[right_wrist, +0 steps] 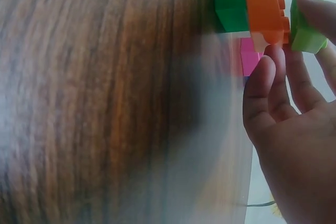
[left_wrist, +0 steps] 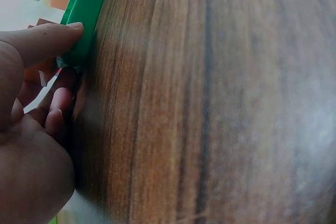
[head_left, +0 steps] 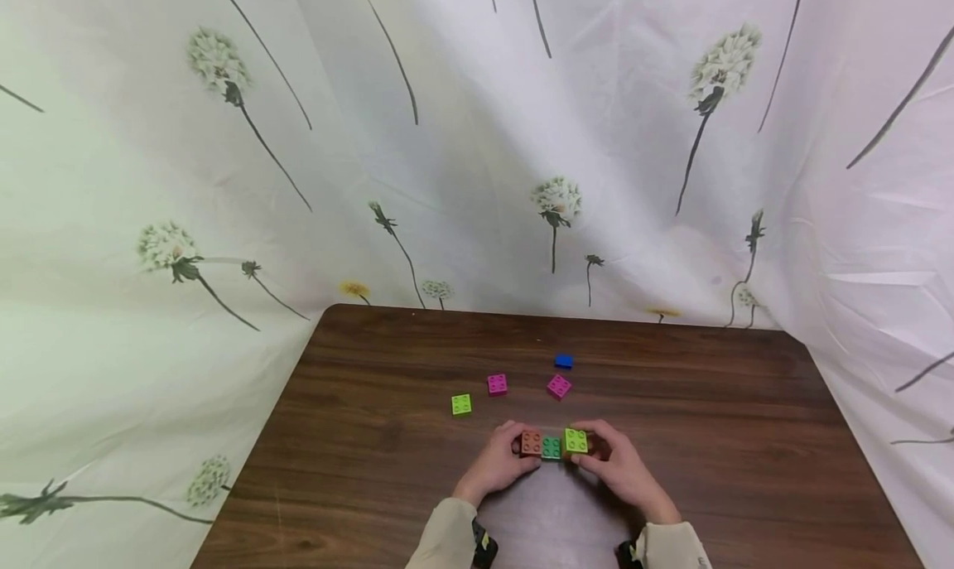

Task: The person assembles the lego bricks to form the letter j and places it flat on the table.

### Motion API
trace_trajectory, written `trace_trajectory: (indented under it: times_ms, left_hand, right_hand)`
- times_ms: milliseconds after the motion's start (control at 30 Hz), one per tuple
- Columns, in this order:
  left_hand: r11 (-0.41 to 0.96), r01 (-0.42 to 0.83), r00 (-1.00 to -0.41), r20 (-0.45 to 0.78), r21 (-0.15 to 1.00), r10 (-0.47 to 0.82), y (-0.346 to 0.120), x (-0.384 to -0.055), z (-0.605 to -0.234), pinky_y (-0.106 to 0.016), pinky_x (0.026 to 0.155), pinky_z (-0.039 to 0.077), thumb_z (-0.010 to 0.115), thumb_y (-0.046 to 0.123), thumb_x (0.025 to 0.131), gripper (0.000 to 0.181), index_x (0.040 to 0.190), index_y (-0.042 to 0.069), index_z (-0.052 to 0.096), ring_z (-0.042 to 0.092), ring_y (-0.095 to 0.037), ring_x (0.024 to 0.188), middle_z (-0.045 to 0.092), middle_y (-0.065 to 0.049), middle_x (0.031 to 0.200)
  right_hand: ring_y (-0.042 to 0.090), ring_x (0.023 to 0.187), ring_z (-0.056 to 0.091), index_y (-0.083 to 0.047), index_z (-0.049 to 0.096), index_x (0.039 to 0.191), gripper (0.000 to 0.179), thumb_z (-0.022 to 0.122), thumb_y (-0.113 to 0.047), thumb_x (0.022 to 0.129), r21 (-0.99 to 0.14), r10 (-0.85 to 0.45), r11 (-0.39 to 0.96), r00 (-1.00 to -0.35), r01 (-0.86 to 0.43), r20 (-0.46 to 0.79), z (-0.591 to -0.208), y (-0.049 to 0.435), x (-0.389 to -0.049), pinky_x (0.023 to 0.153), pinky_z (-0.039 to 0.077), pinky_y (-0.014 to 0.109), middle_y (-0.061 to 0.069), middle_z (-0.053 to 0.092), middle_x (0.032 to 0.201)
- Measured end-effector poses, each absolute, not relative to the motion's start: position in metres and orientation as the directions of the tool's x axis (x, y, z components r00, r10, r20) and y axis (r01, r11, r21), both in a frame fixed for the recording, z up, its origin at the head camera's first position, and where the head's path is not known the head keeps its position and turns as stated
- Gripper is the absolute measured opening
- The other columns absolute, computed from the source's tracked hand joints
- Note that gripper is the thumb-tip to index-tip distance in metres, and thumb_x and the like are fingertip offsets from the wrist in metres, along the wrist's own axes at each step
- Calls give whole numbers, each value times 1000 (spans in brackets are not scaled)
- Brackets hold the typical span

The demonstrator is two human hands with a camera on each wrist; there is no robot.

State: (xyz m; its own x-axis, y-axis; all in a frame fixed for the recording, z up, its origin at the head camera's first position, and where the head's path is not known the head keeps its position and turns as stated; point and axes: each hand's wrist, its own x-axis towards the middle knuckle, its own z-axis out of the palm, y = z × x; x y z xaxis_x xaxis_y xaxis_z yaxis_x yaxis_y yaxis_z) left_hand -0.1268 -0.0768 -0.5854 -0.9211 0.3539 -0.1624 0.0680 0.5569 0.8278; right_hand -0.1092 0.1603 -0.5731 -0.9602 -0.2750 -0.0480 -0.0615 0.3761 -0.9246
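Note:
A long green toy building brick (head_left: 551,449) lies on the table with its studs up. On its left end sits a reddish-brown brick (head_left: 531,442); on its right end is an orange brick (right_wrist: 264,11). My left hand (head_left: 501,463) grips the left end, its thumb against the side of the green brick (left_wrist: 90,17). My right hand (head_left: 622,467) pinches a lime brick (head_left: 575,440) between thumb and fingers. In the right wrist view that lime brick (right_wrist: 310,32) is tilted just above the orange brick's studs; whether they touch I cannot tell.
Farther back on the dark wooden table (head_left: 373,470) lie another lime brick (head_left: 461,404), a pink brick (head_left: 497,384), a second pink brick (head_left: 559,387) and a small blue brick (head_left: 563,361). A white cloth with dandelion prints (head_left: 477,180) hangs behind the table.

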Motion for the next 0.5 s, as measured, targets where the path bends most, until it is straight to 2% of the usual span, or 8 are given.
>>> trace_trajectory:
  times_ms: [333, 500]
  left_hand:
    - [569, 57, -923, -174, 820, 343, -76, -126, -584, -33, 82, 44, 77, 22, 82, 37, 116, 19, 63, 50, -11, 94, 56, 5, 104]
    - [574, 53, -923, -178, 817, 340, -76, -126, -583, -33, 83, 44, 77, 22, 82, 37, 115, 19, 63, 50, -11, 94, 56, 5, 104]
  right_hand:
    - [8, 82, 56, -16, 61, 121, 40, 75, -15, 83, -913, -254, 406, -965, -44, -67, -577, 158, -111, 69, 48, 23, 6, 61, 108]
    - [7, 80, 55, -17, 62, 118, 36, 74, -22, 84, -910, -226, 413, -971, -28, -73, -576, 156, -110, 69, 47, 23, 4, 61, 103]
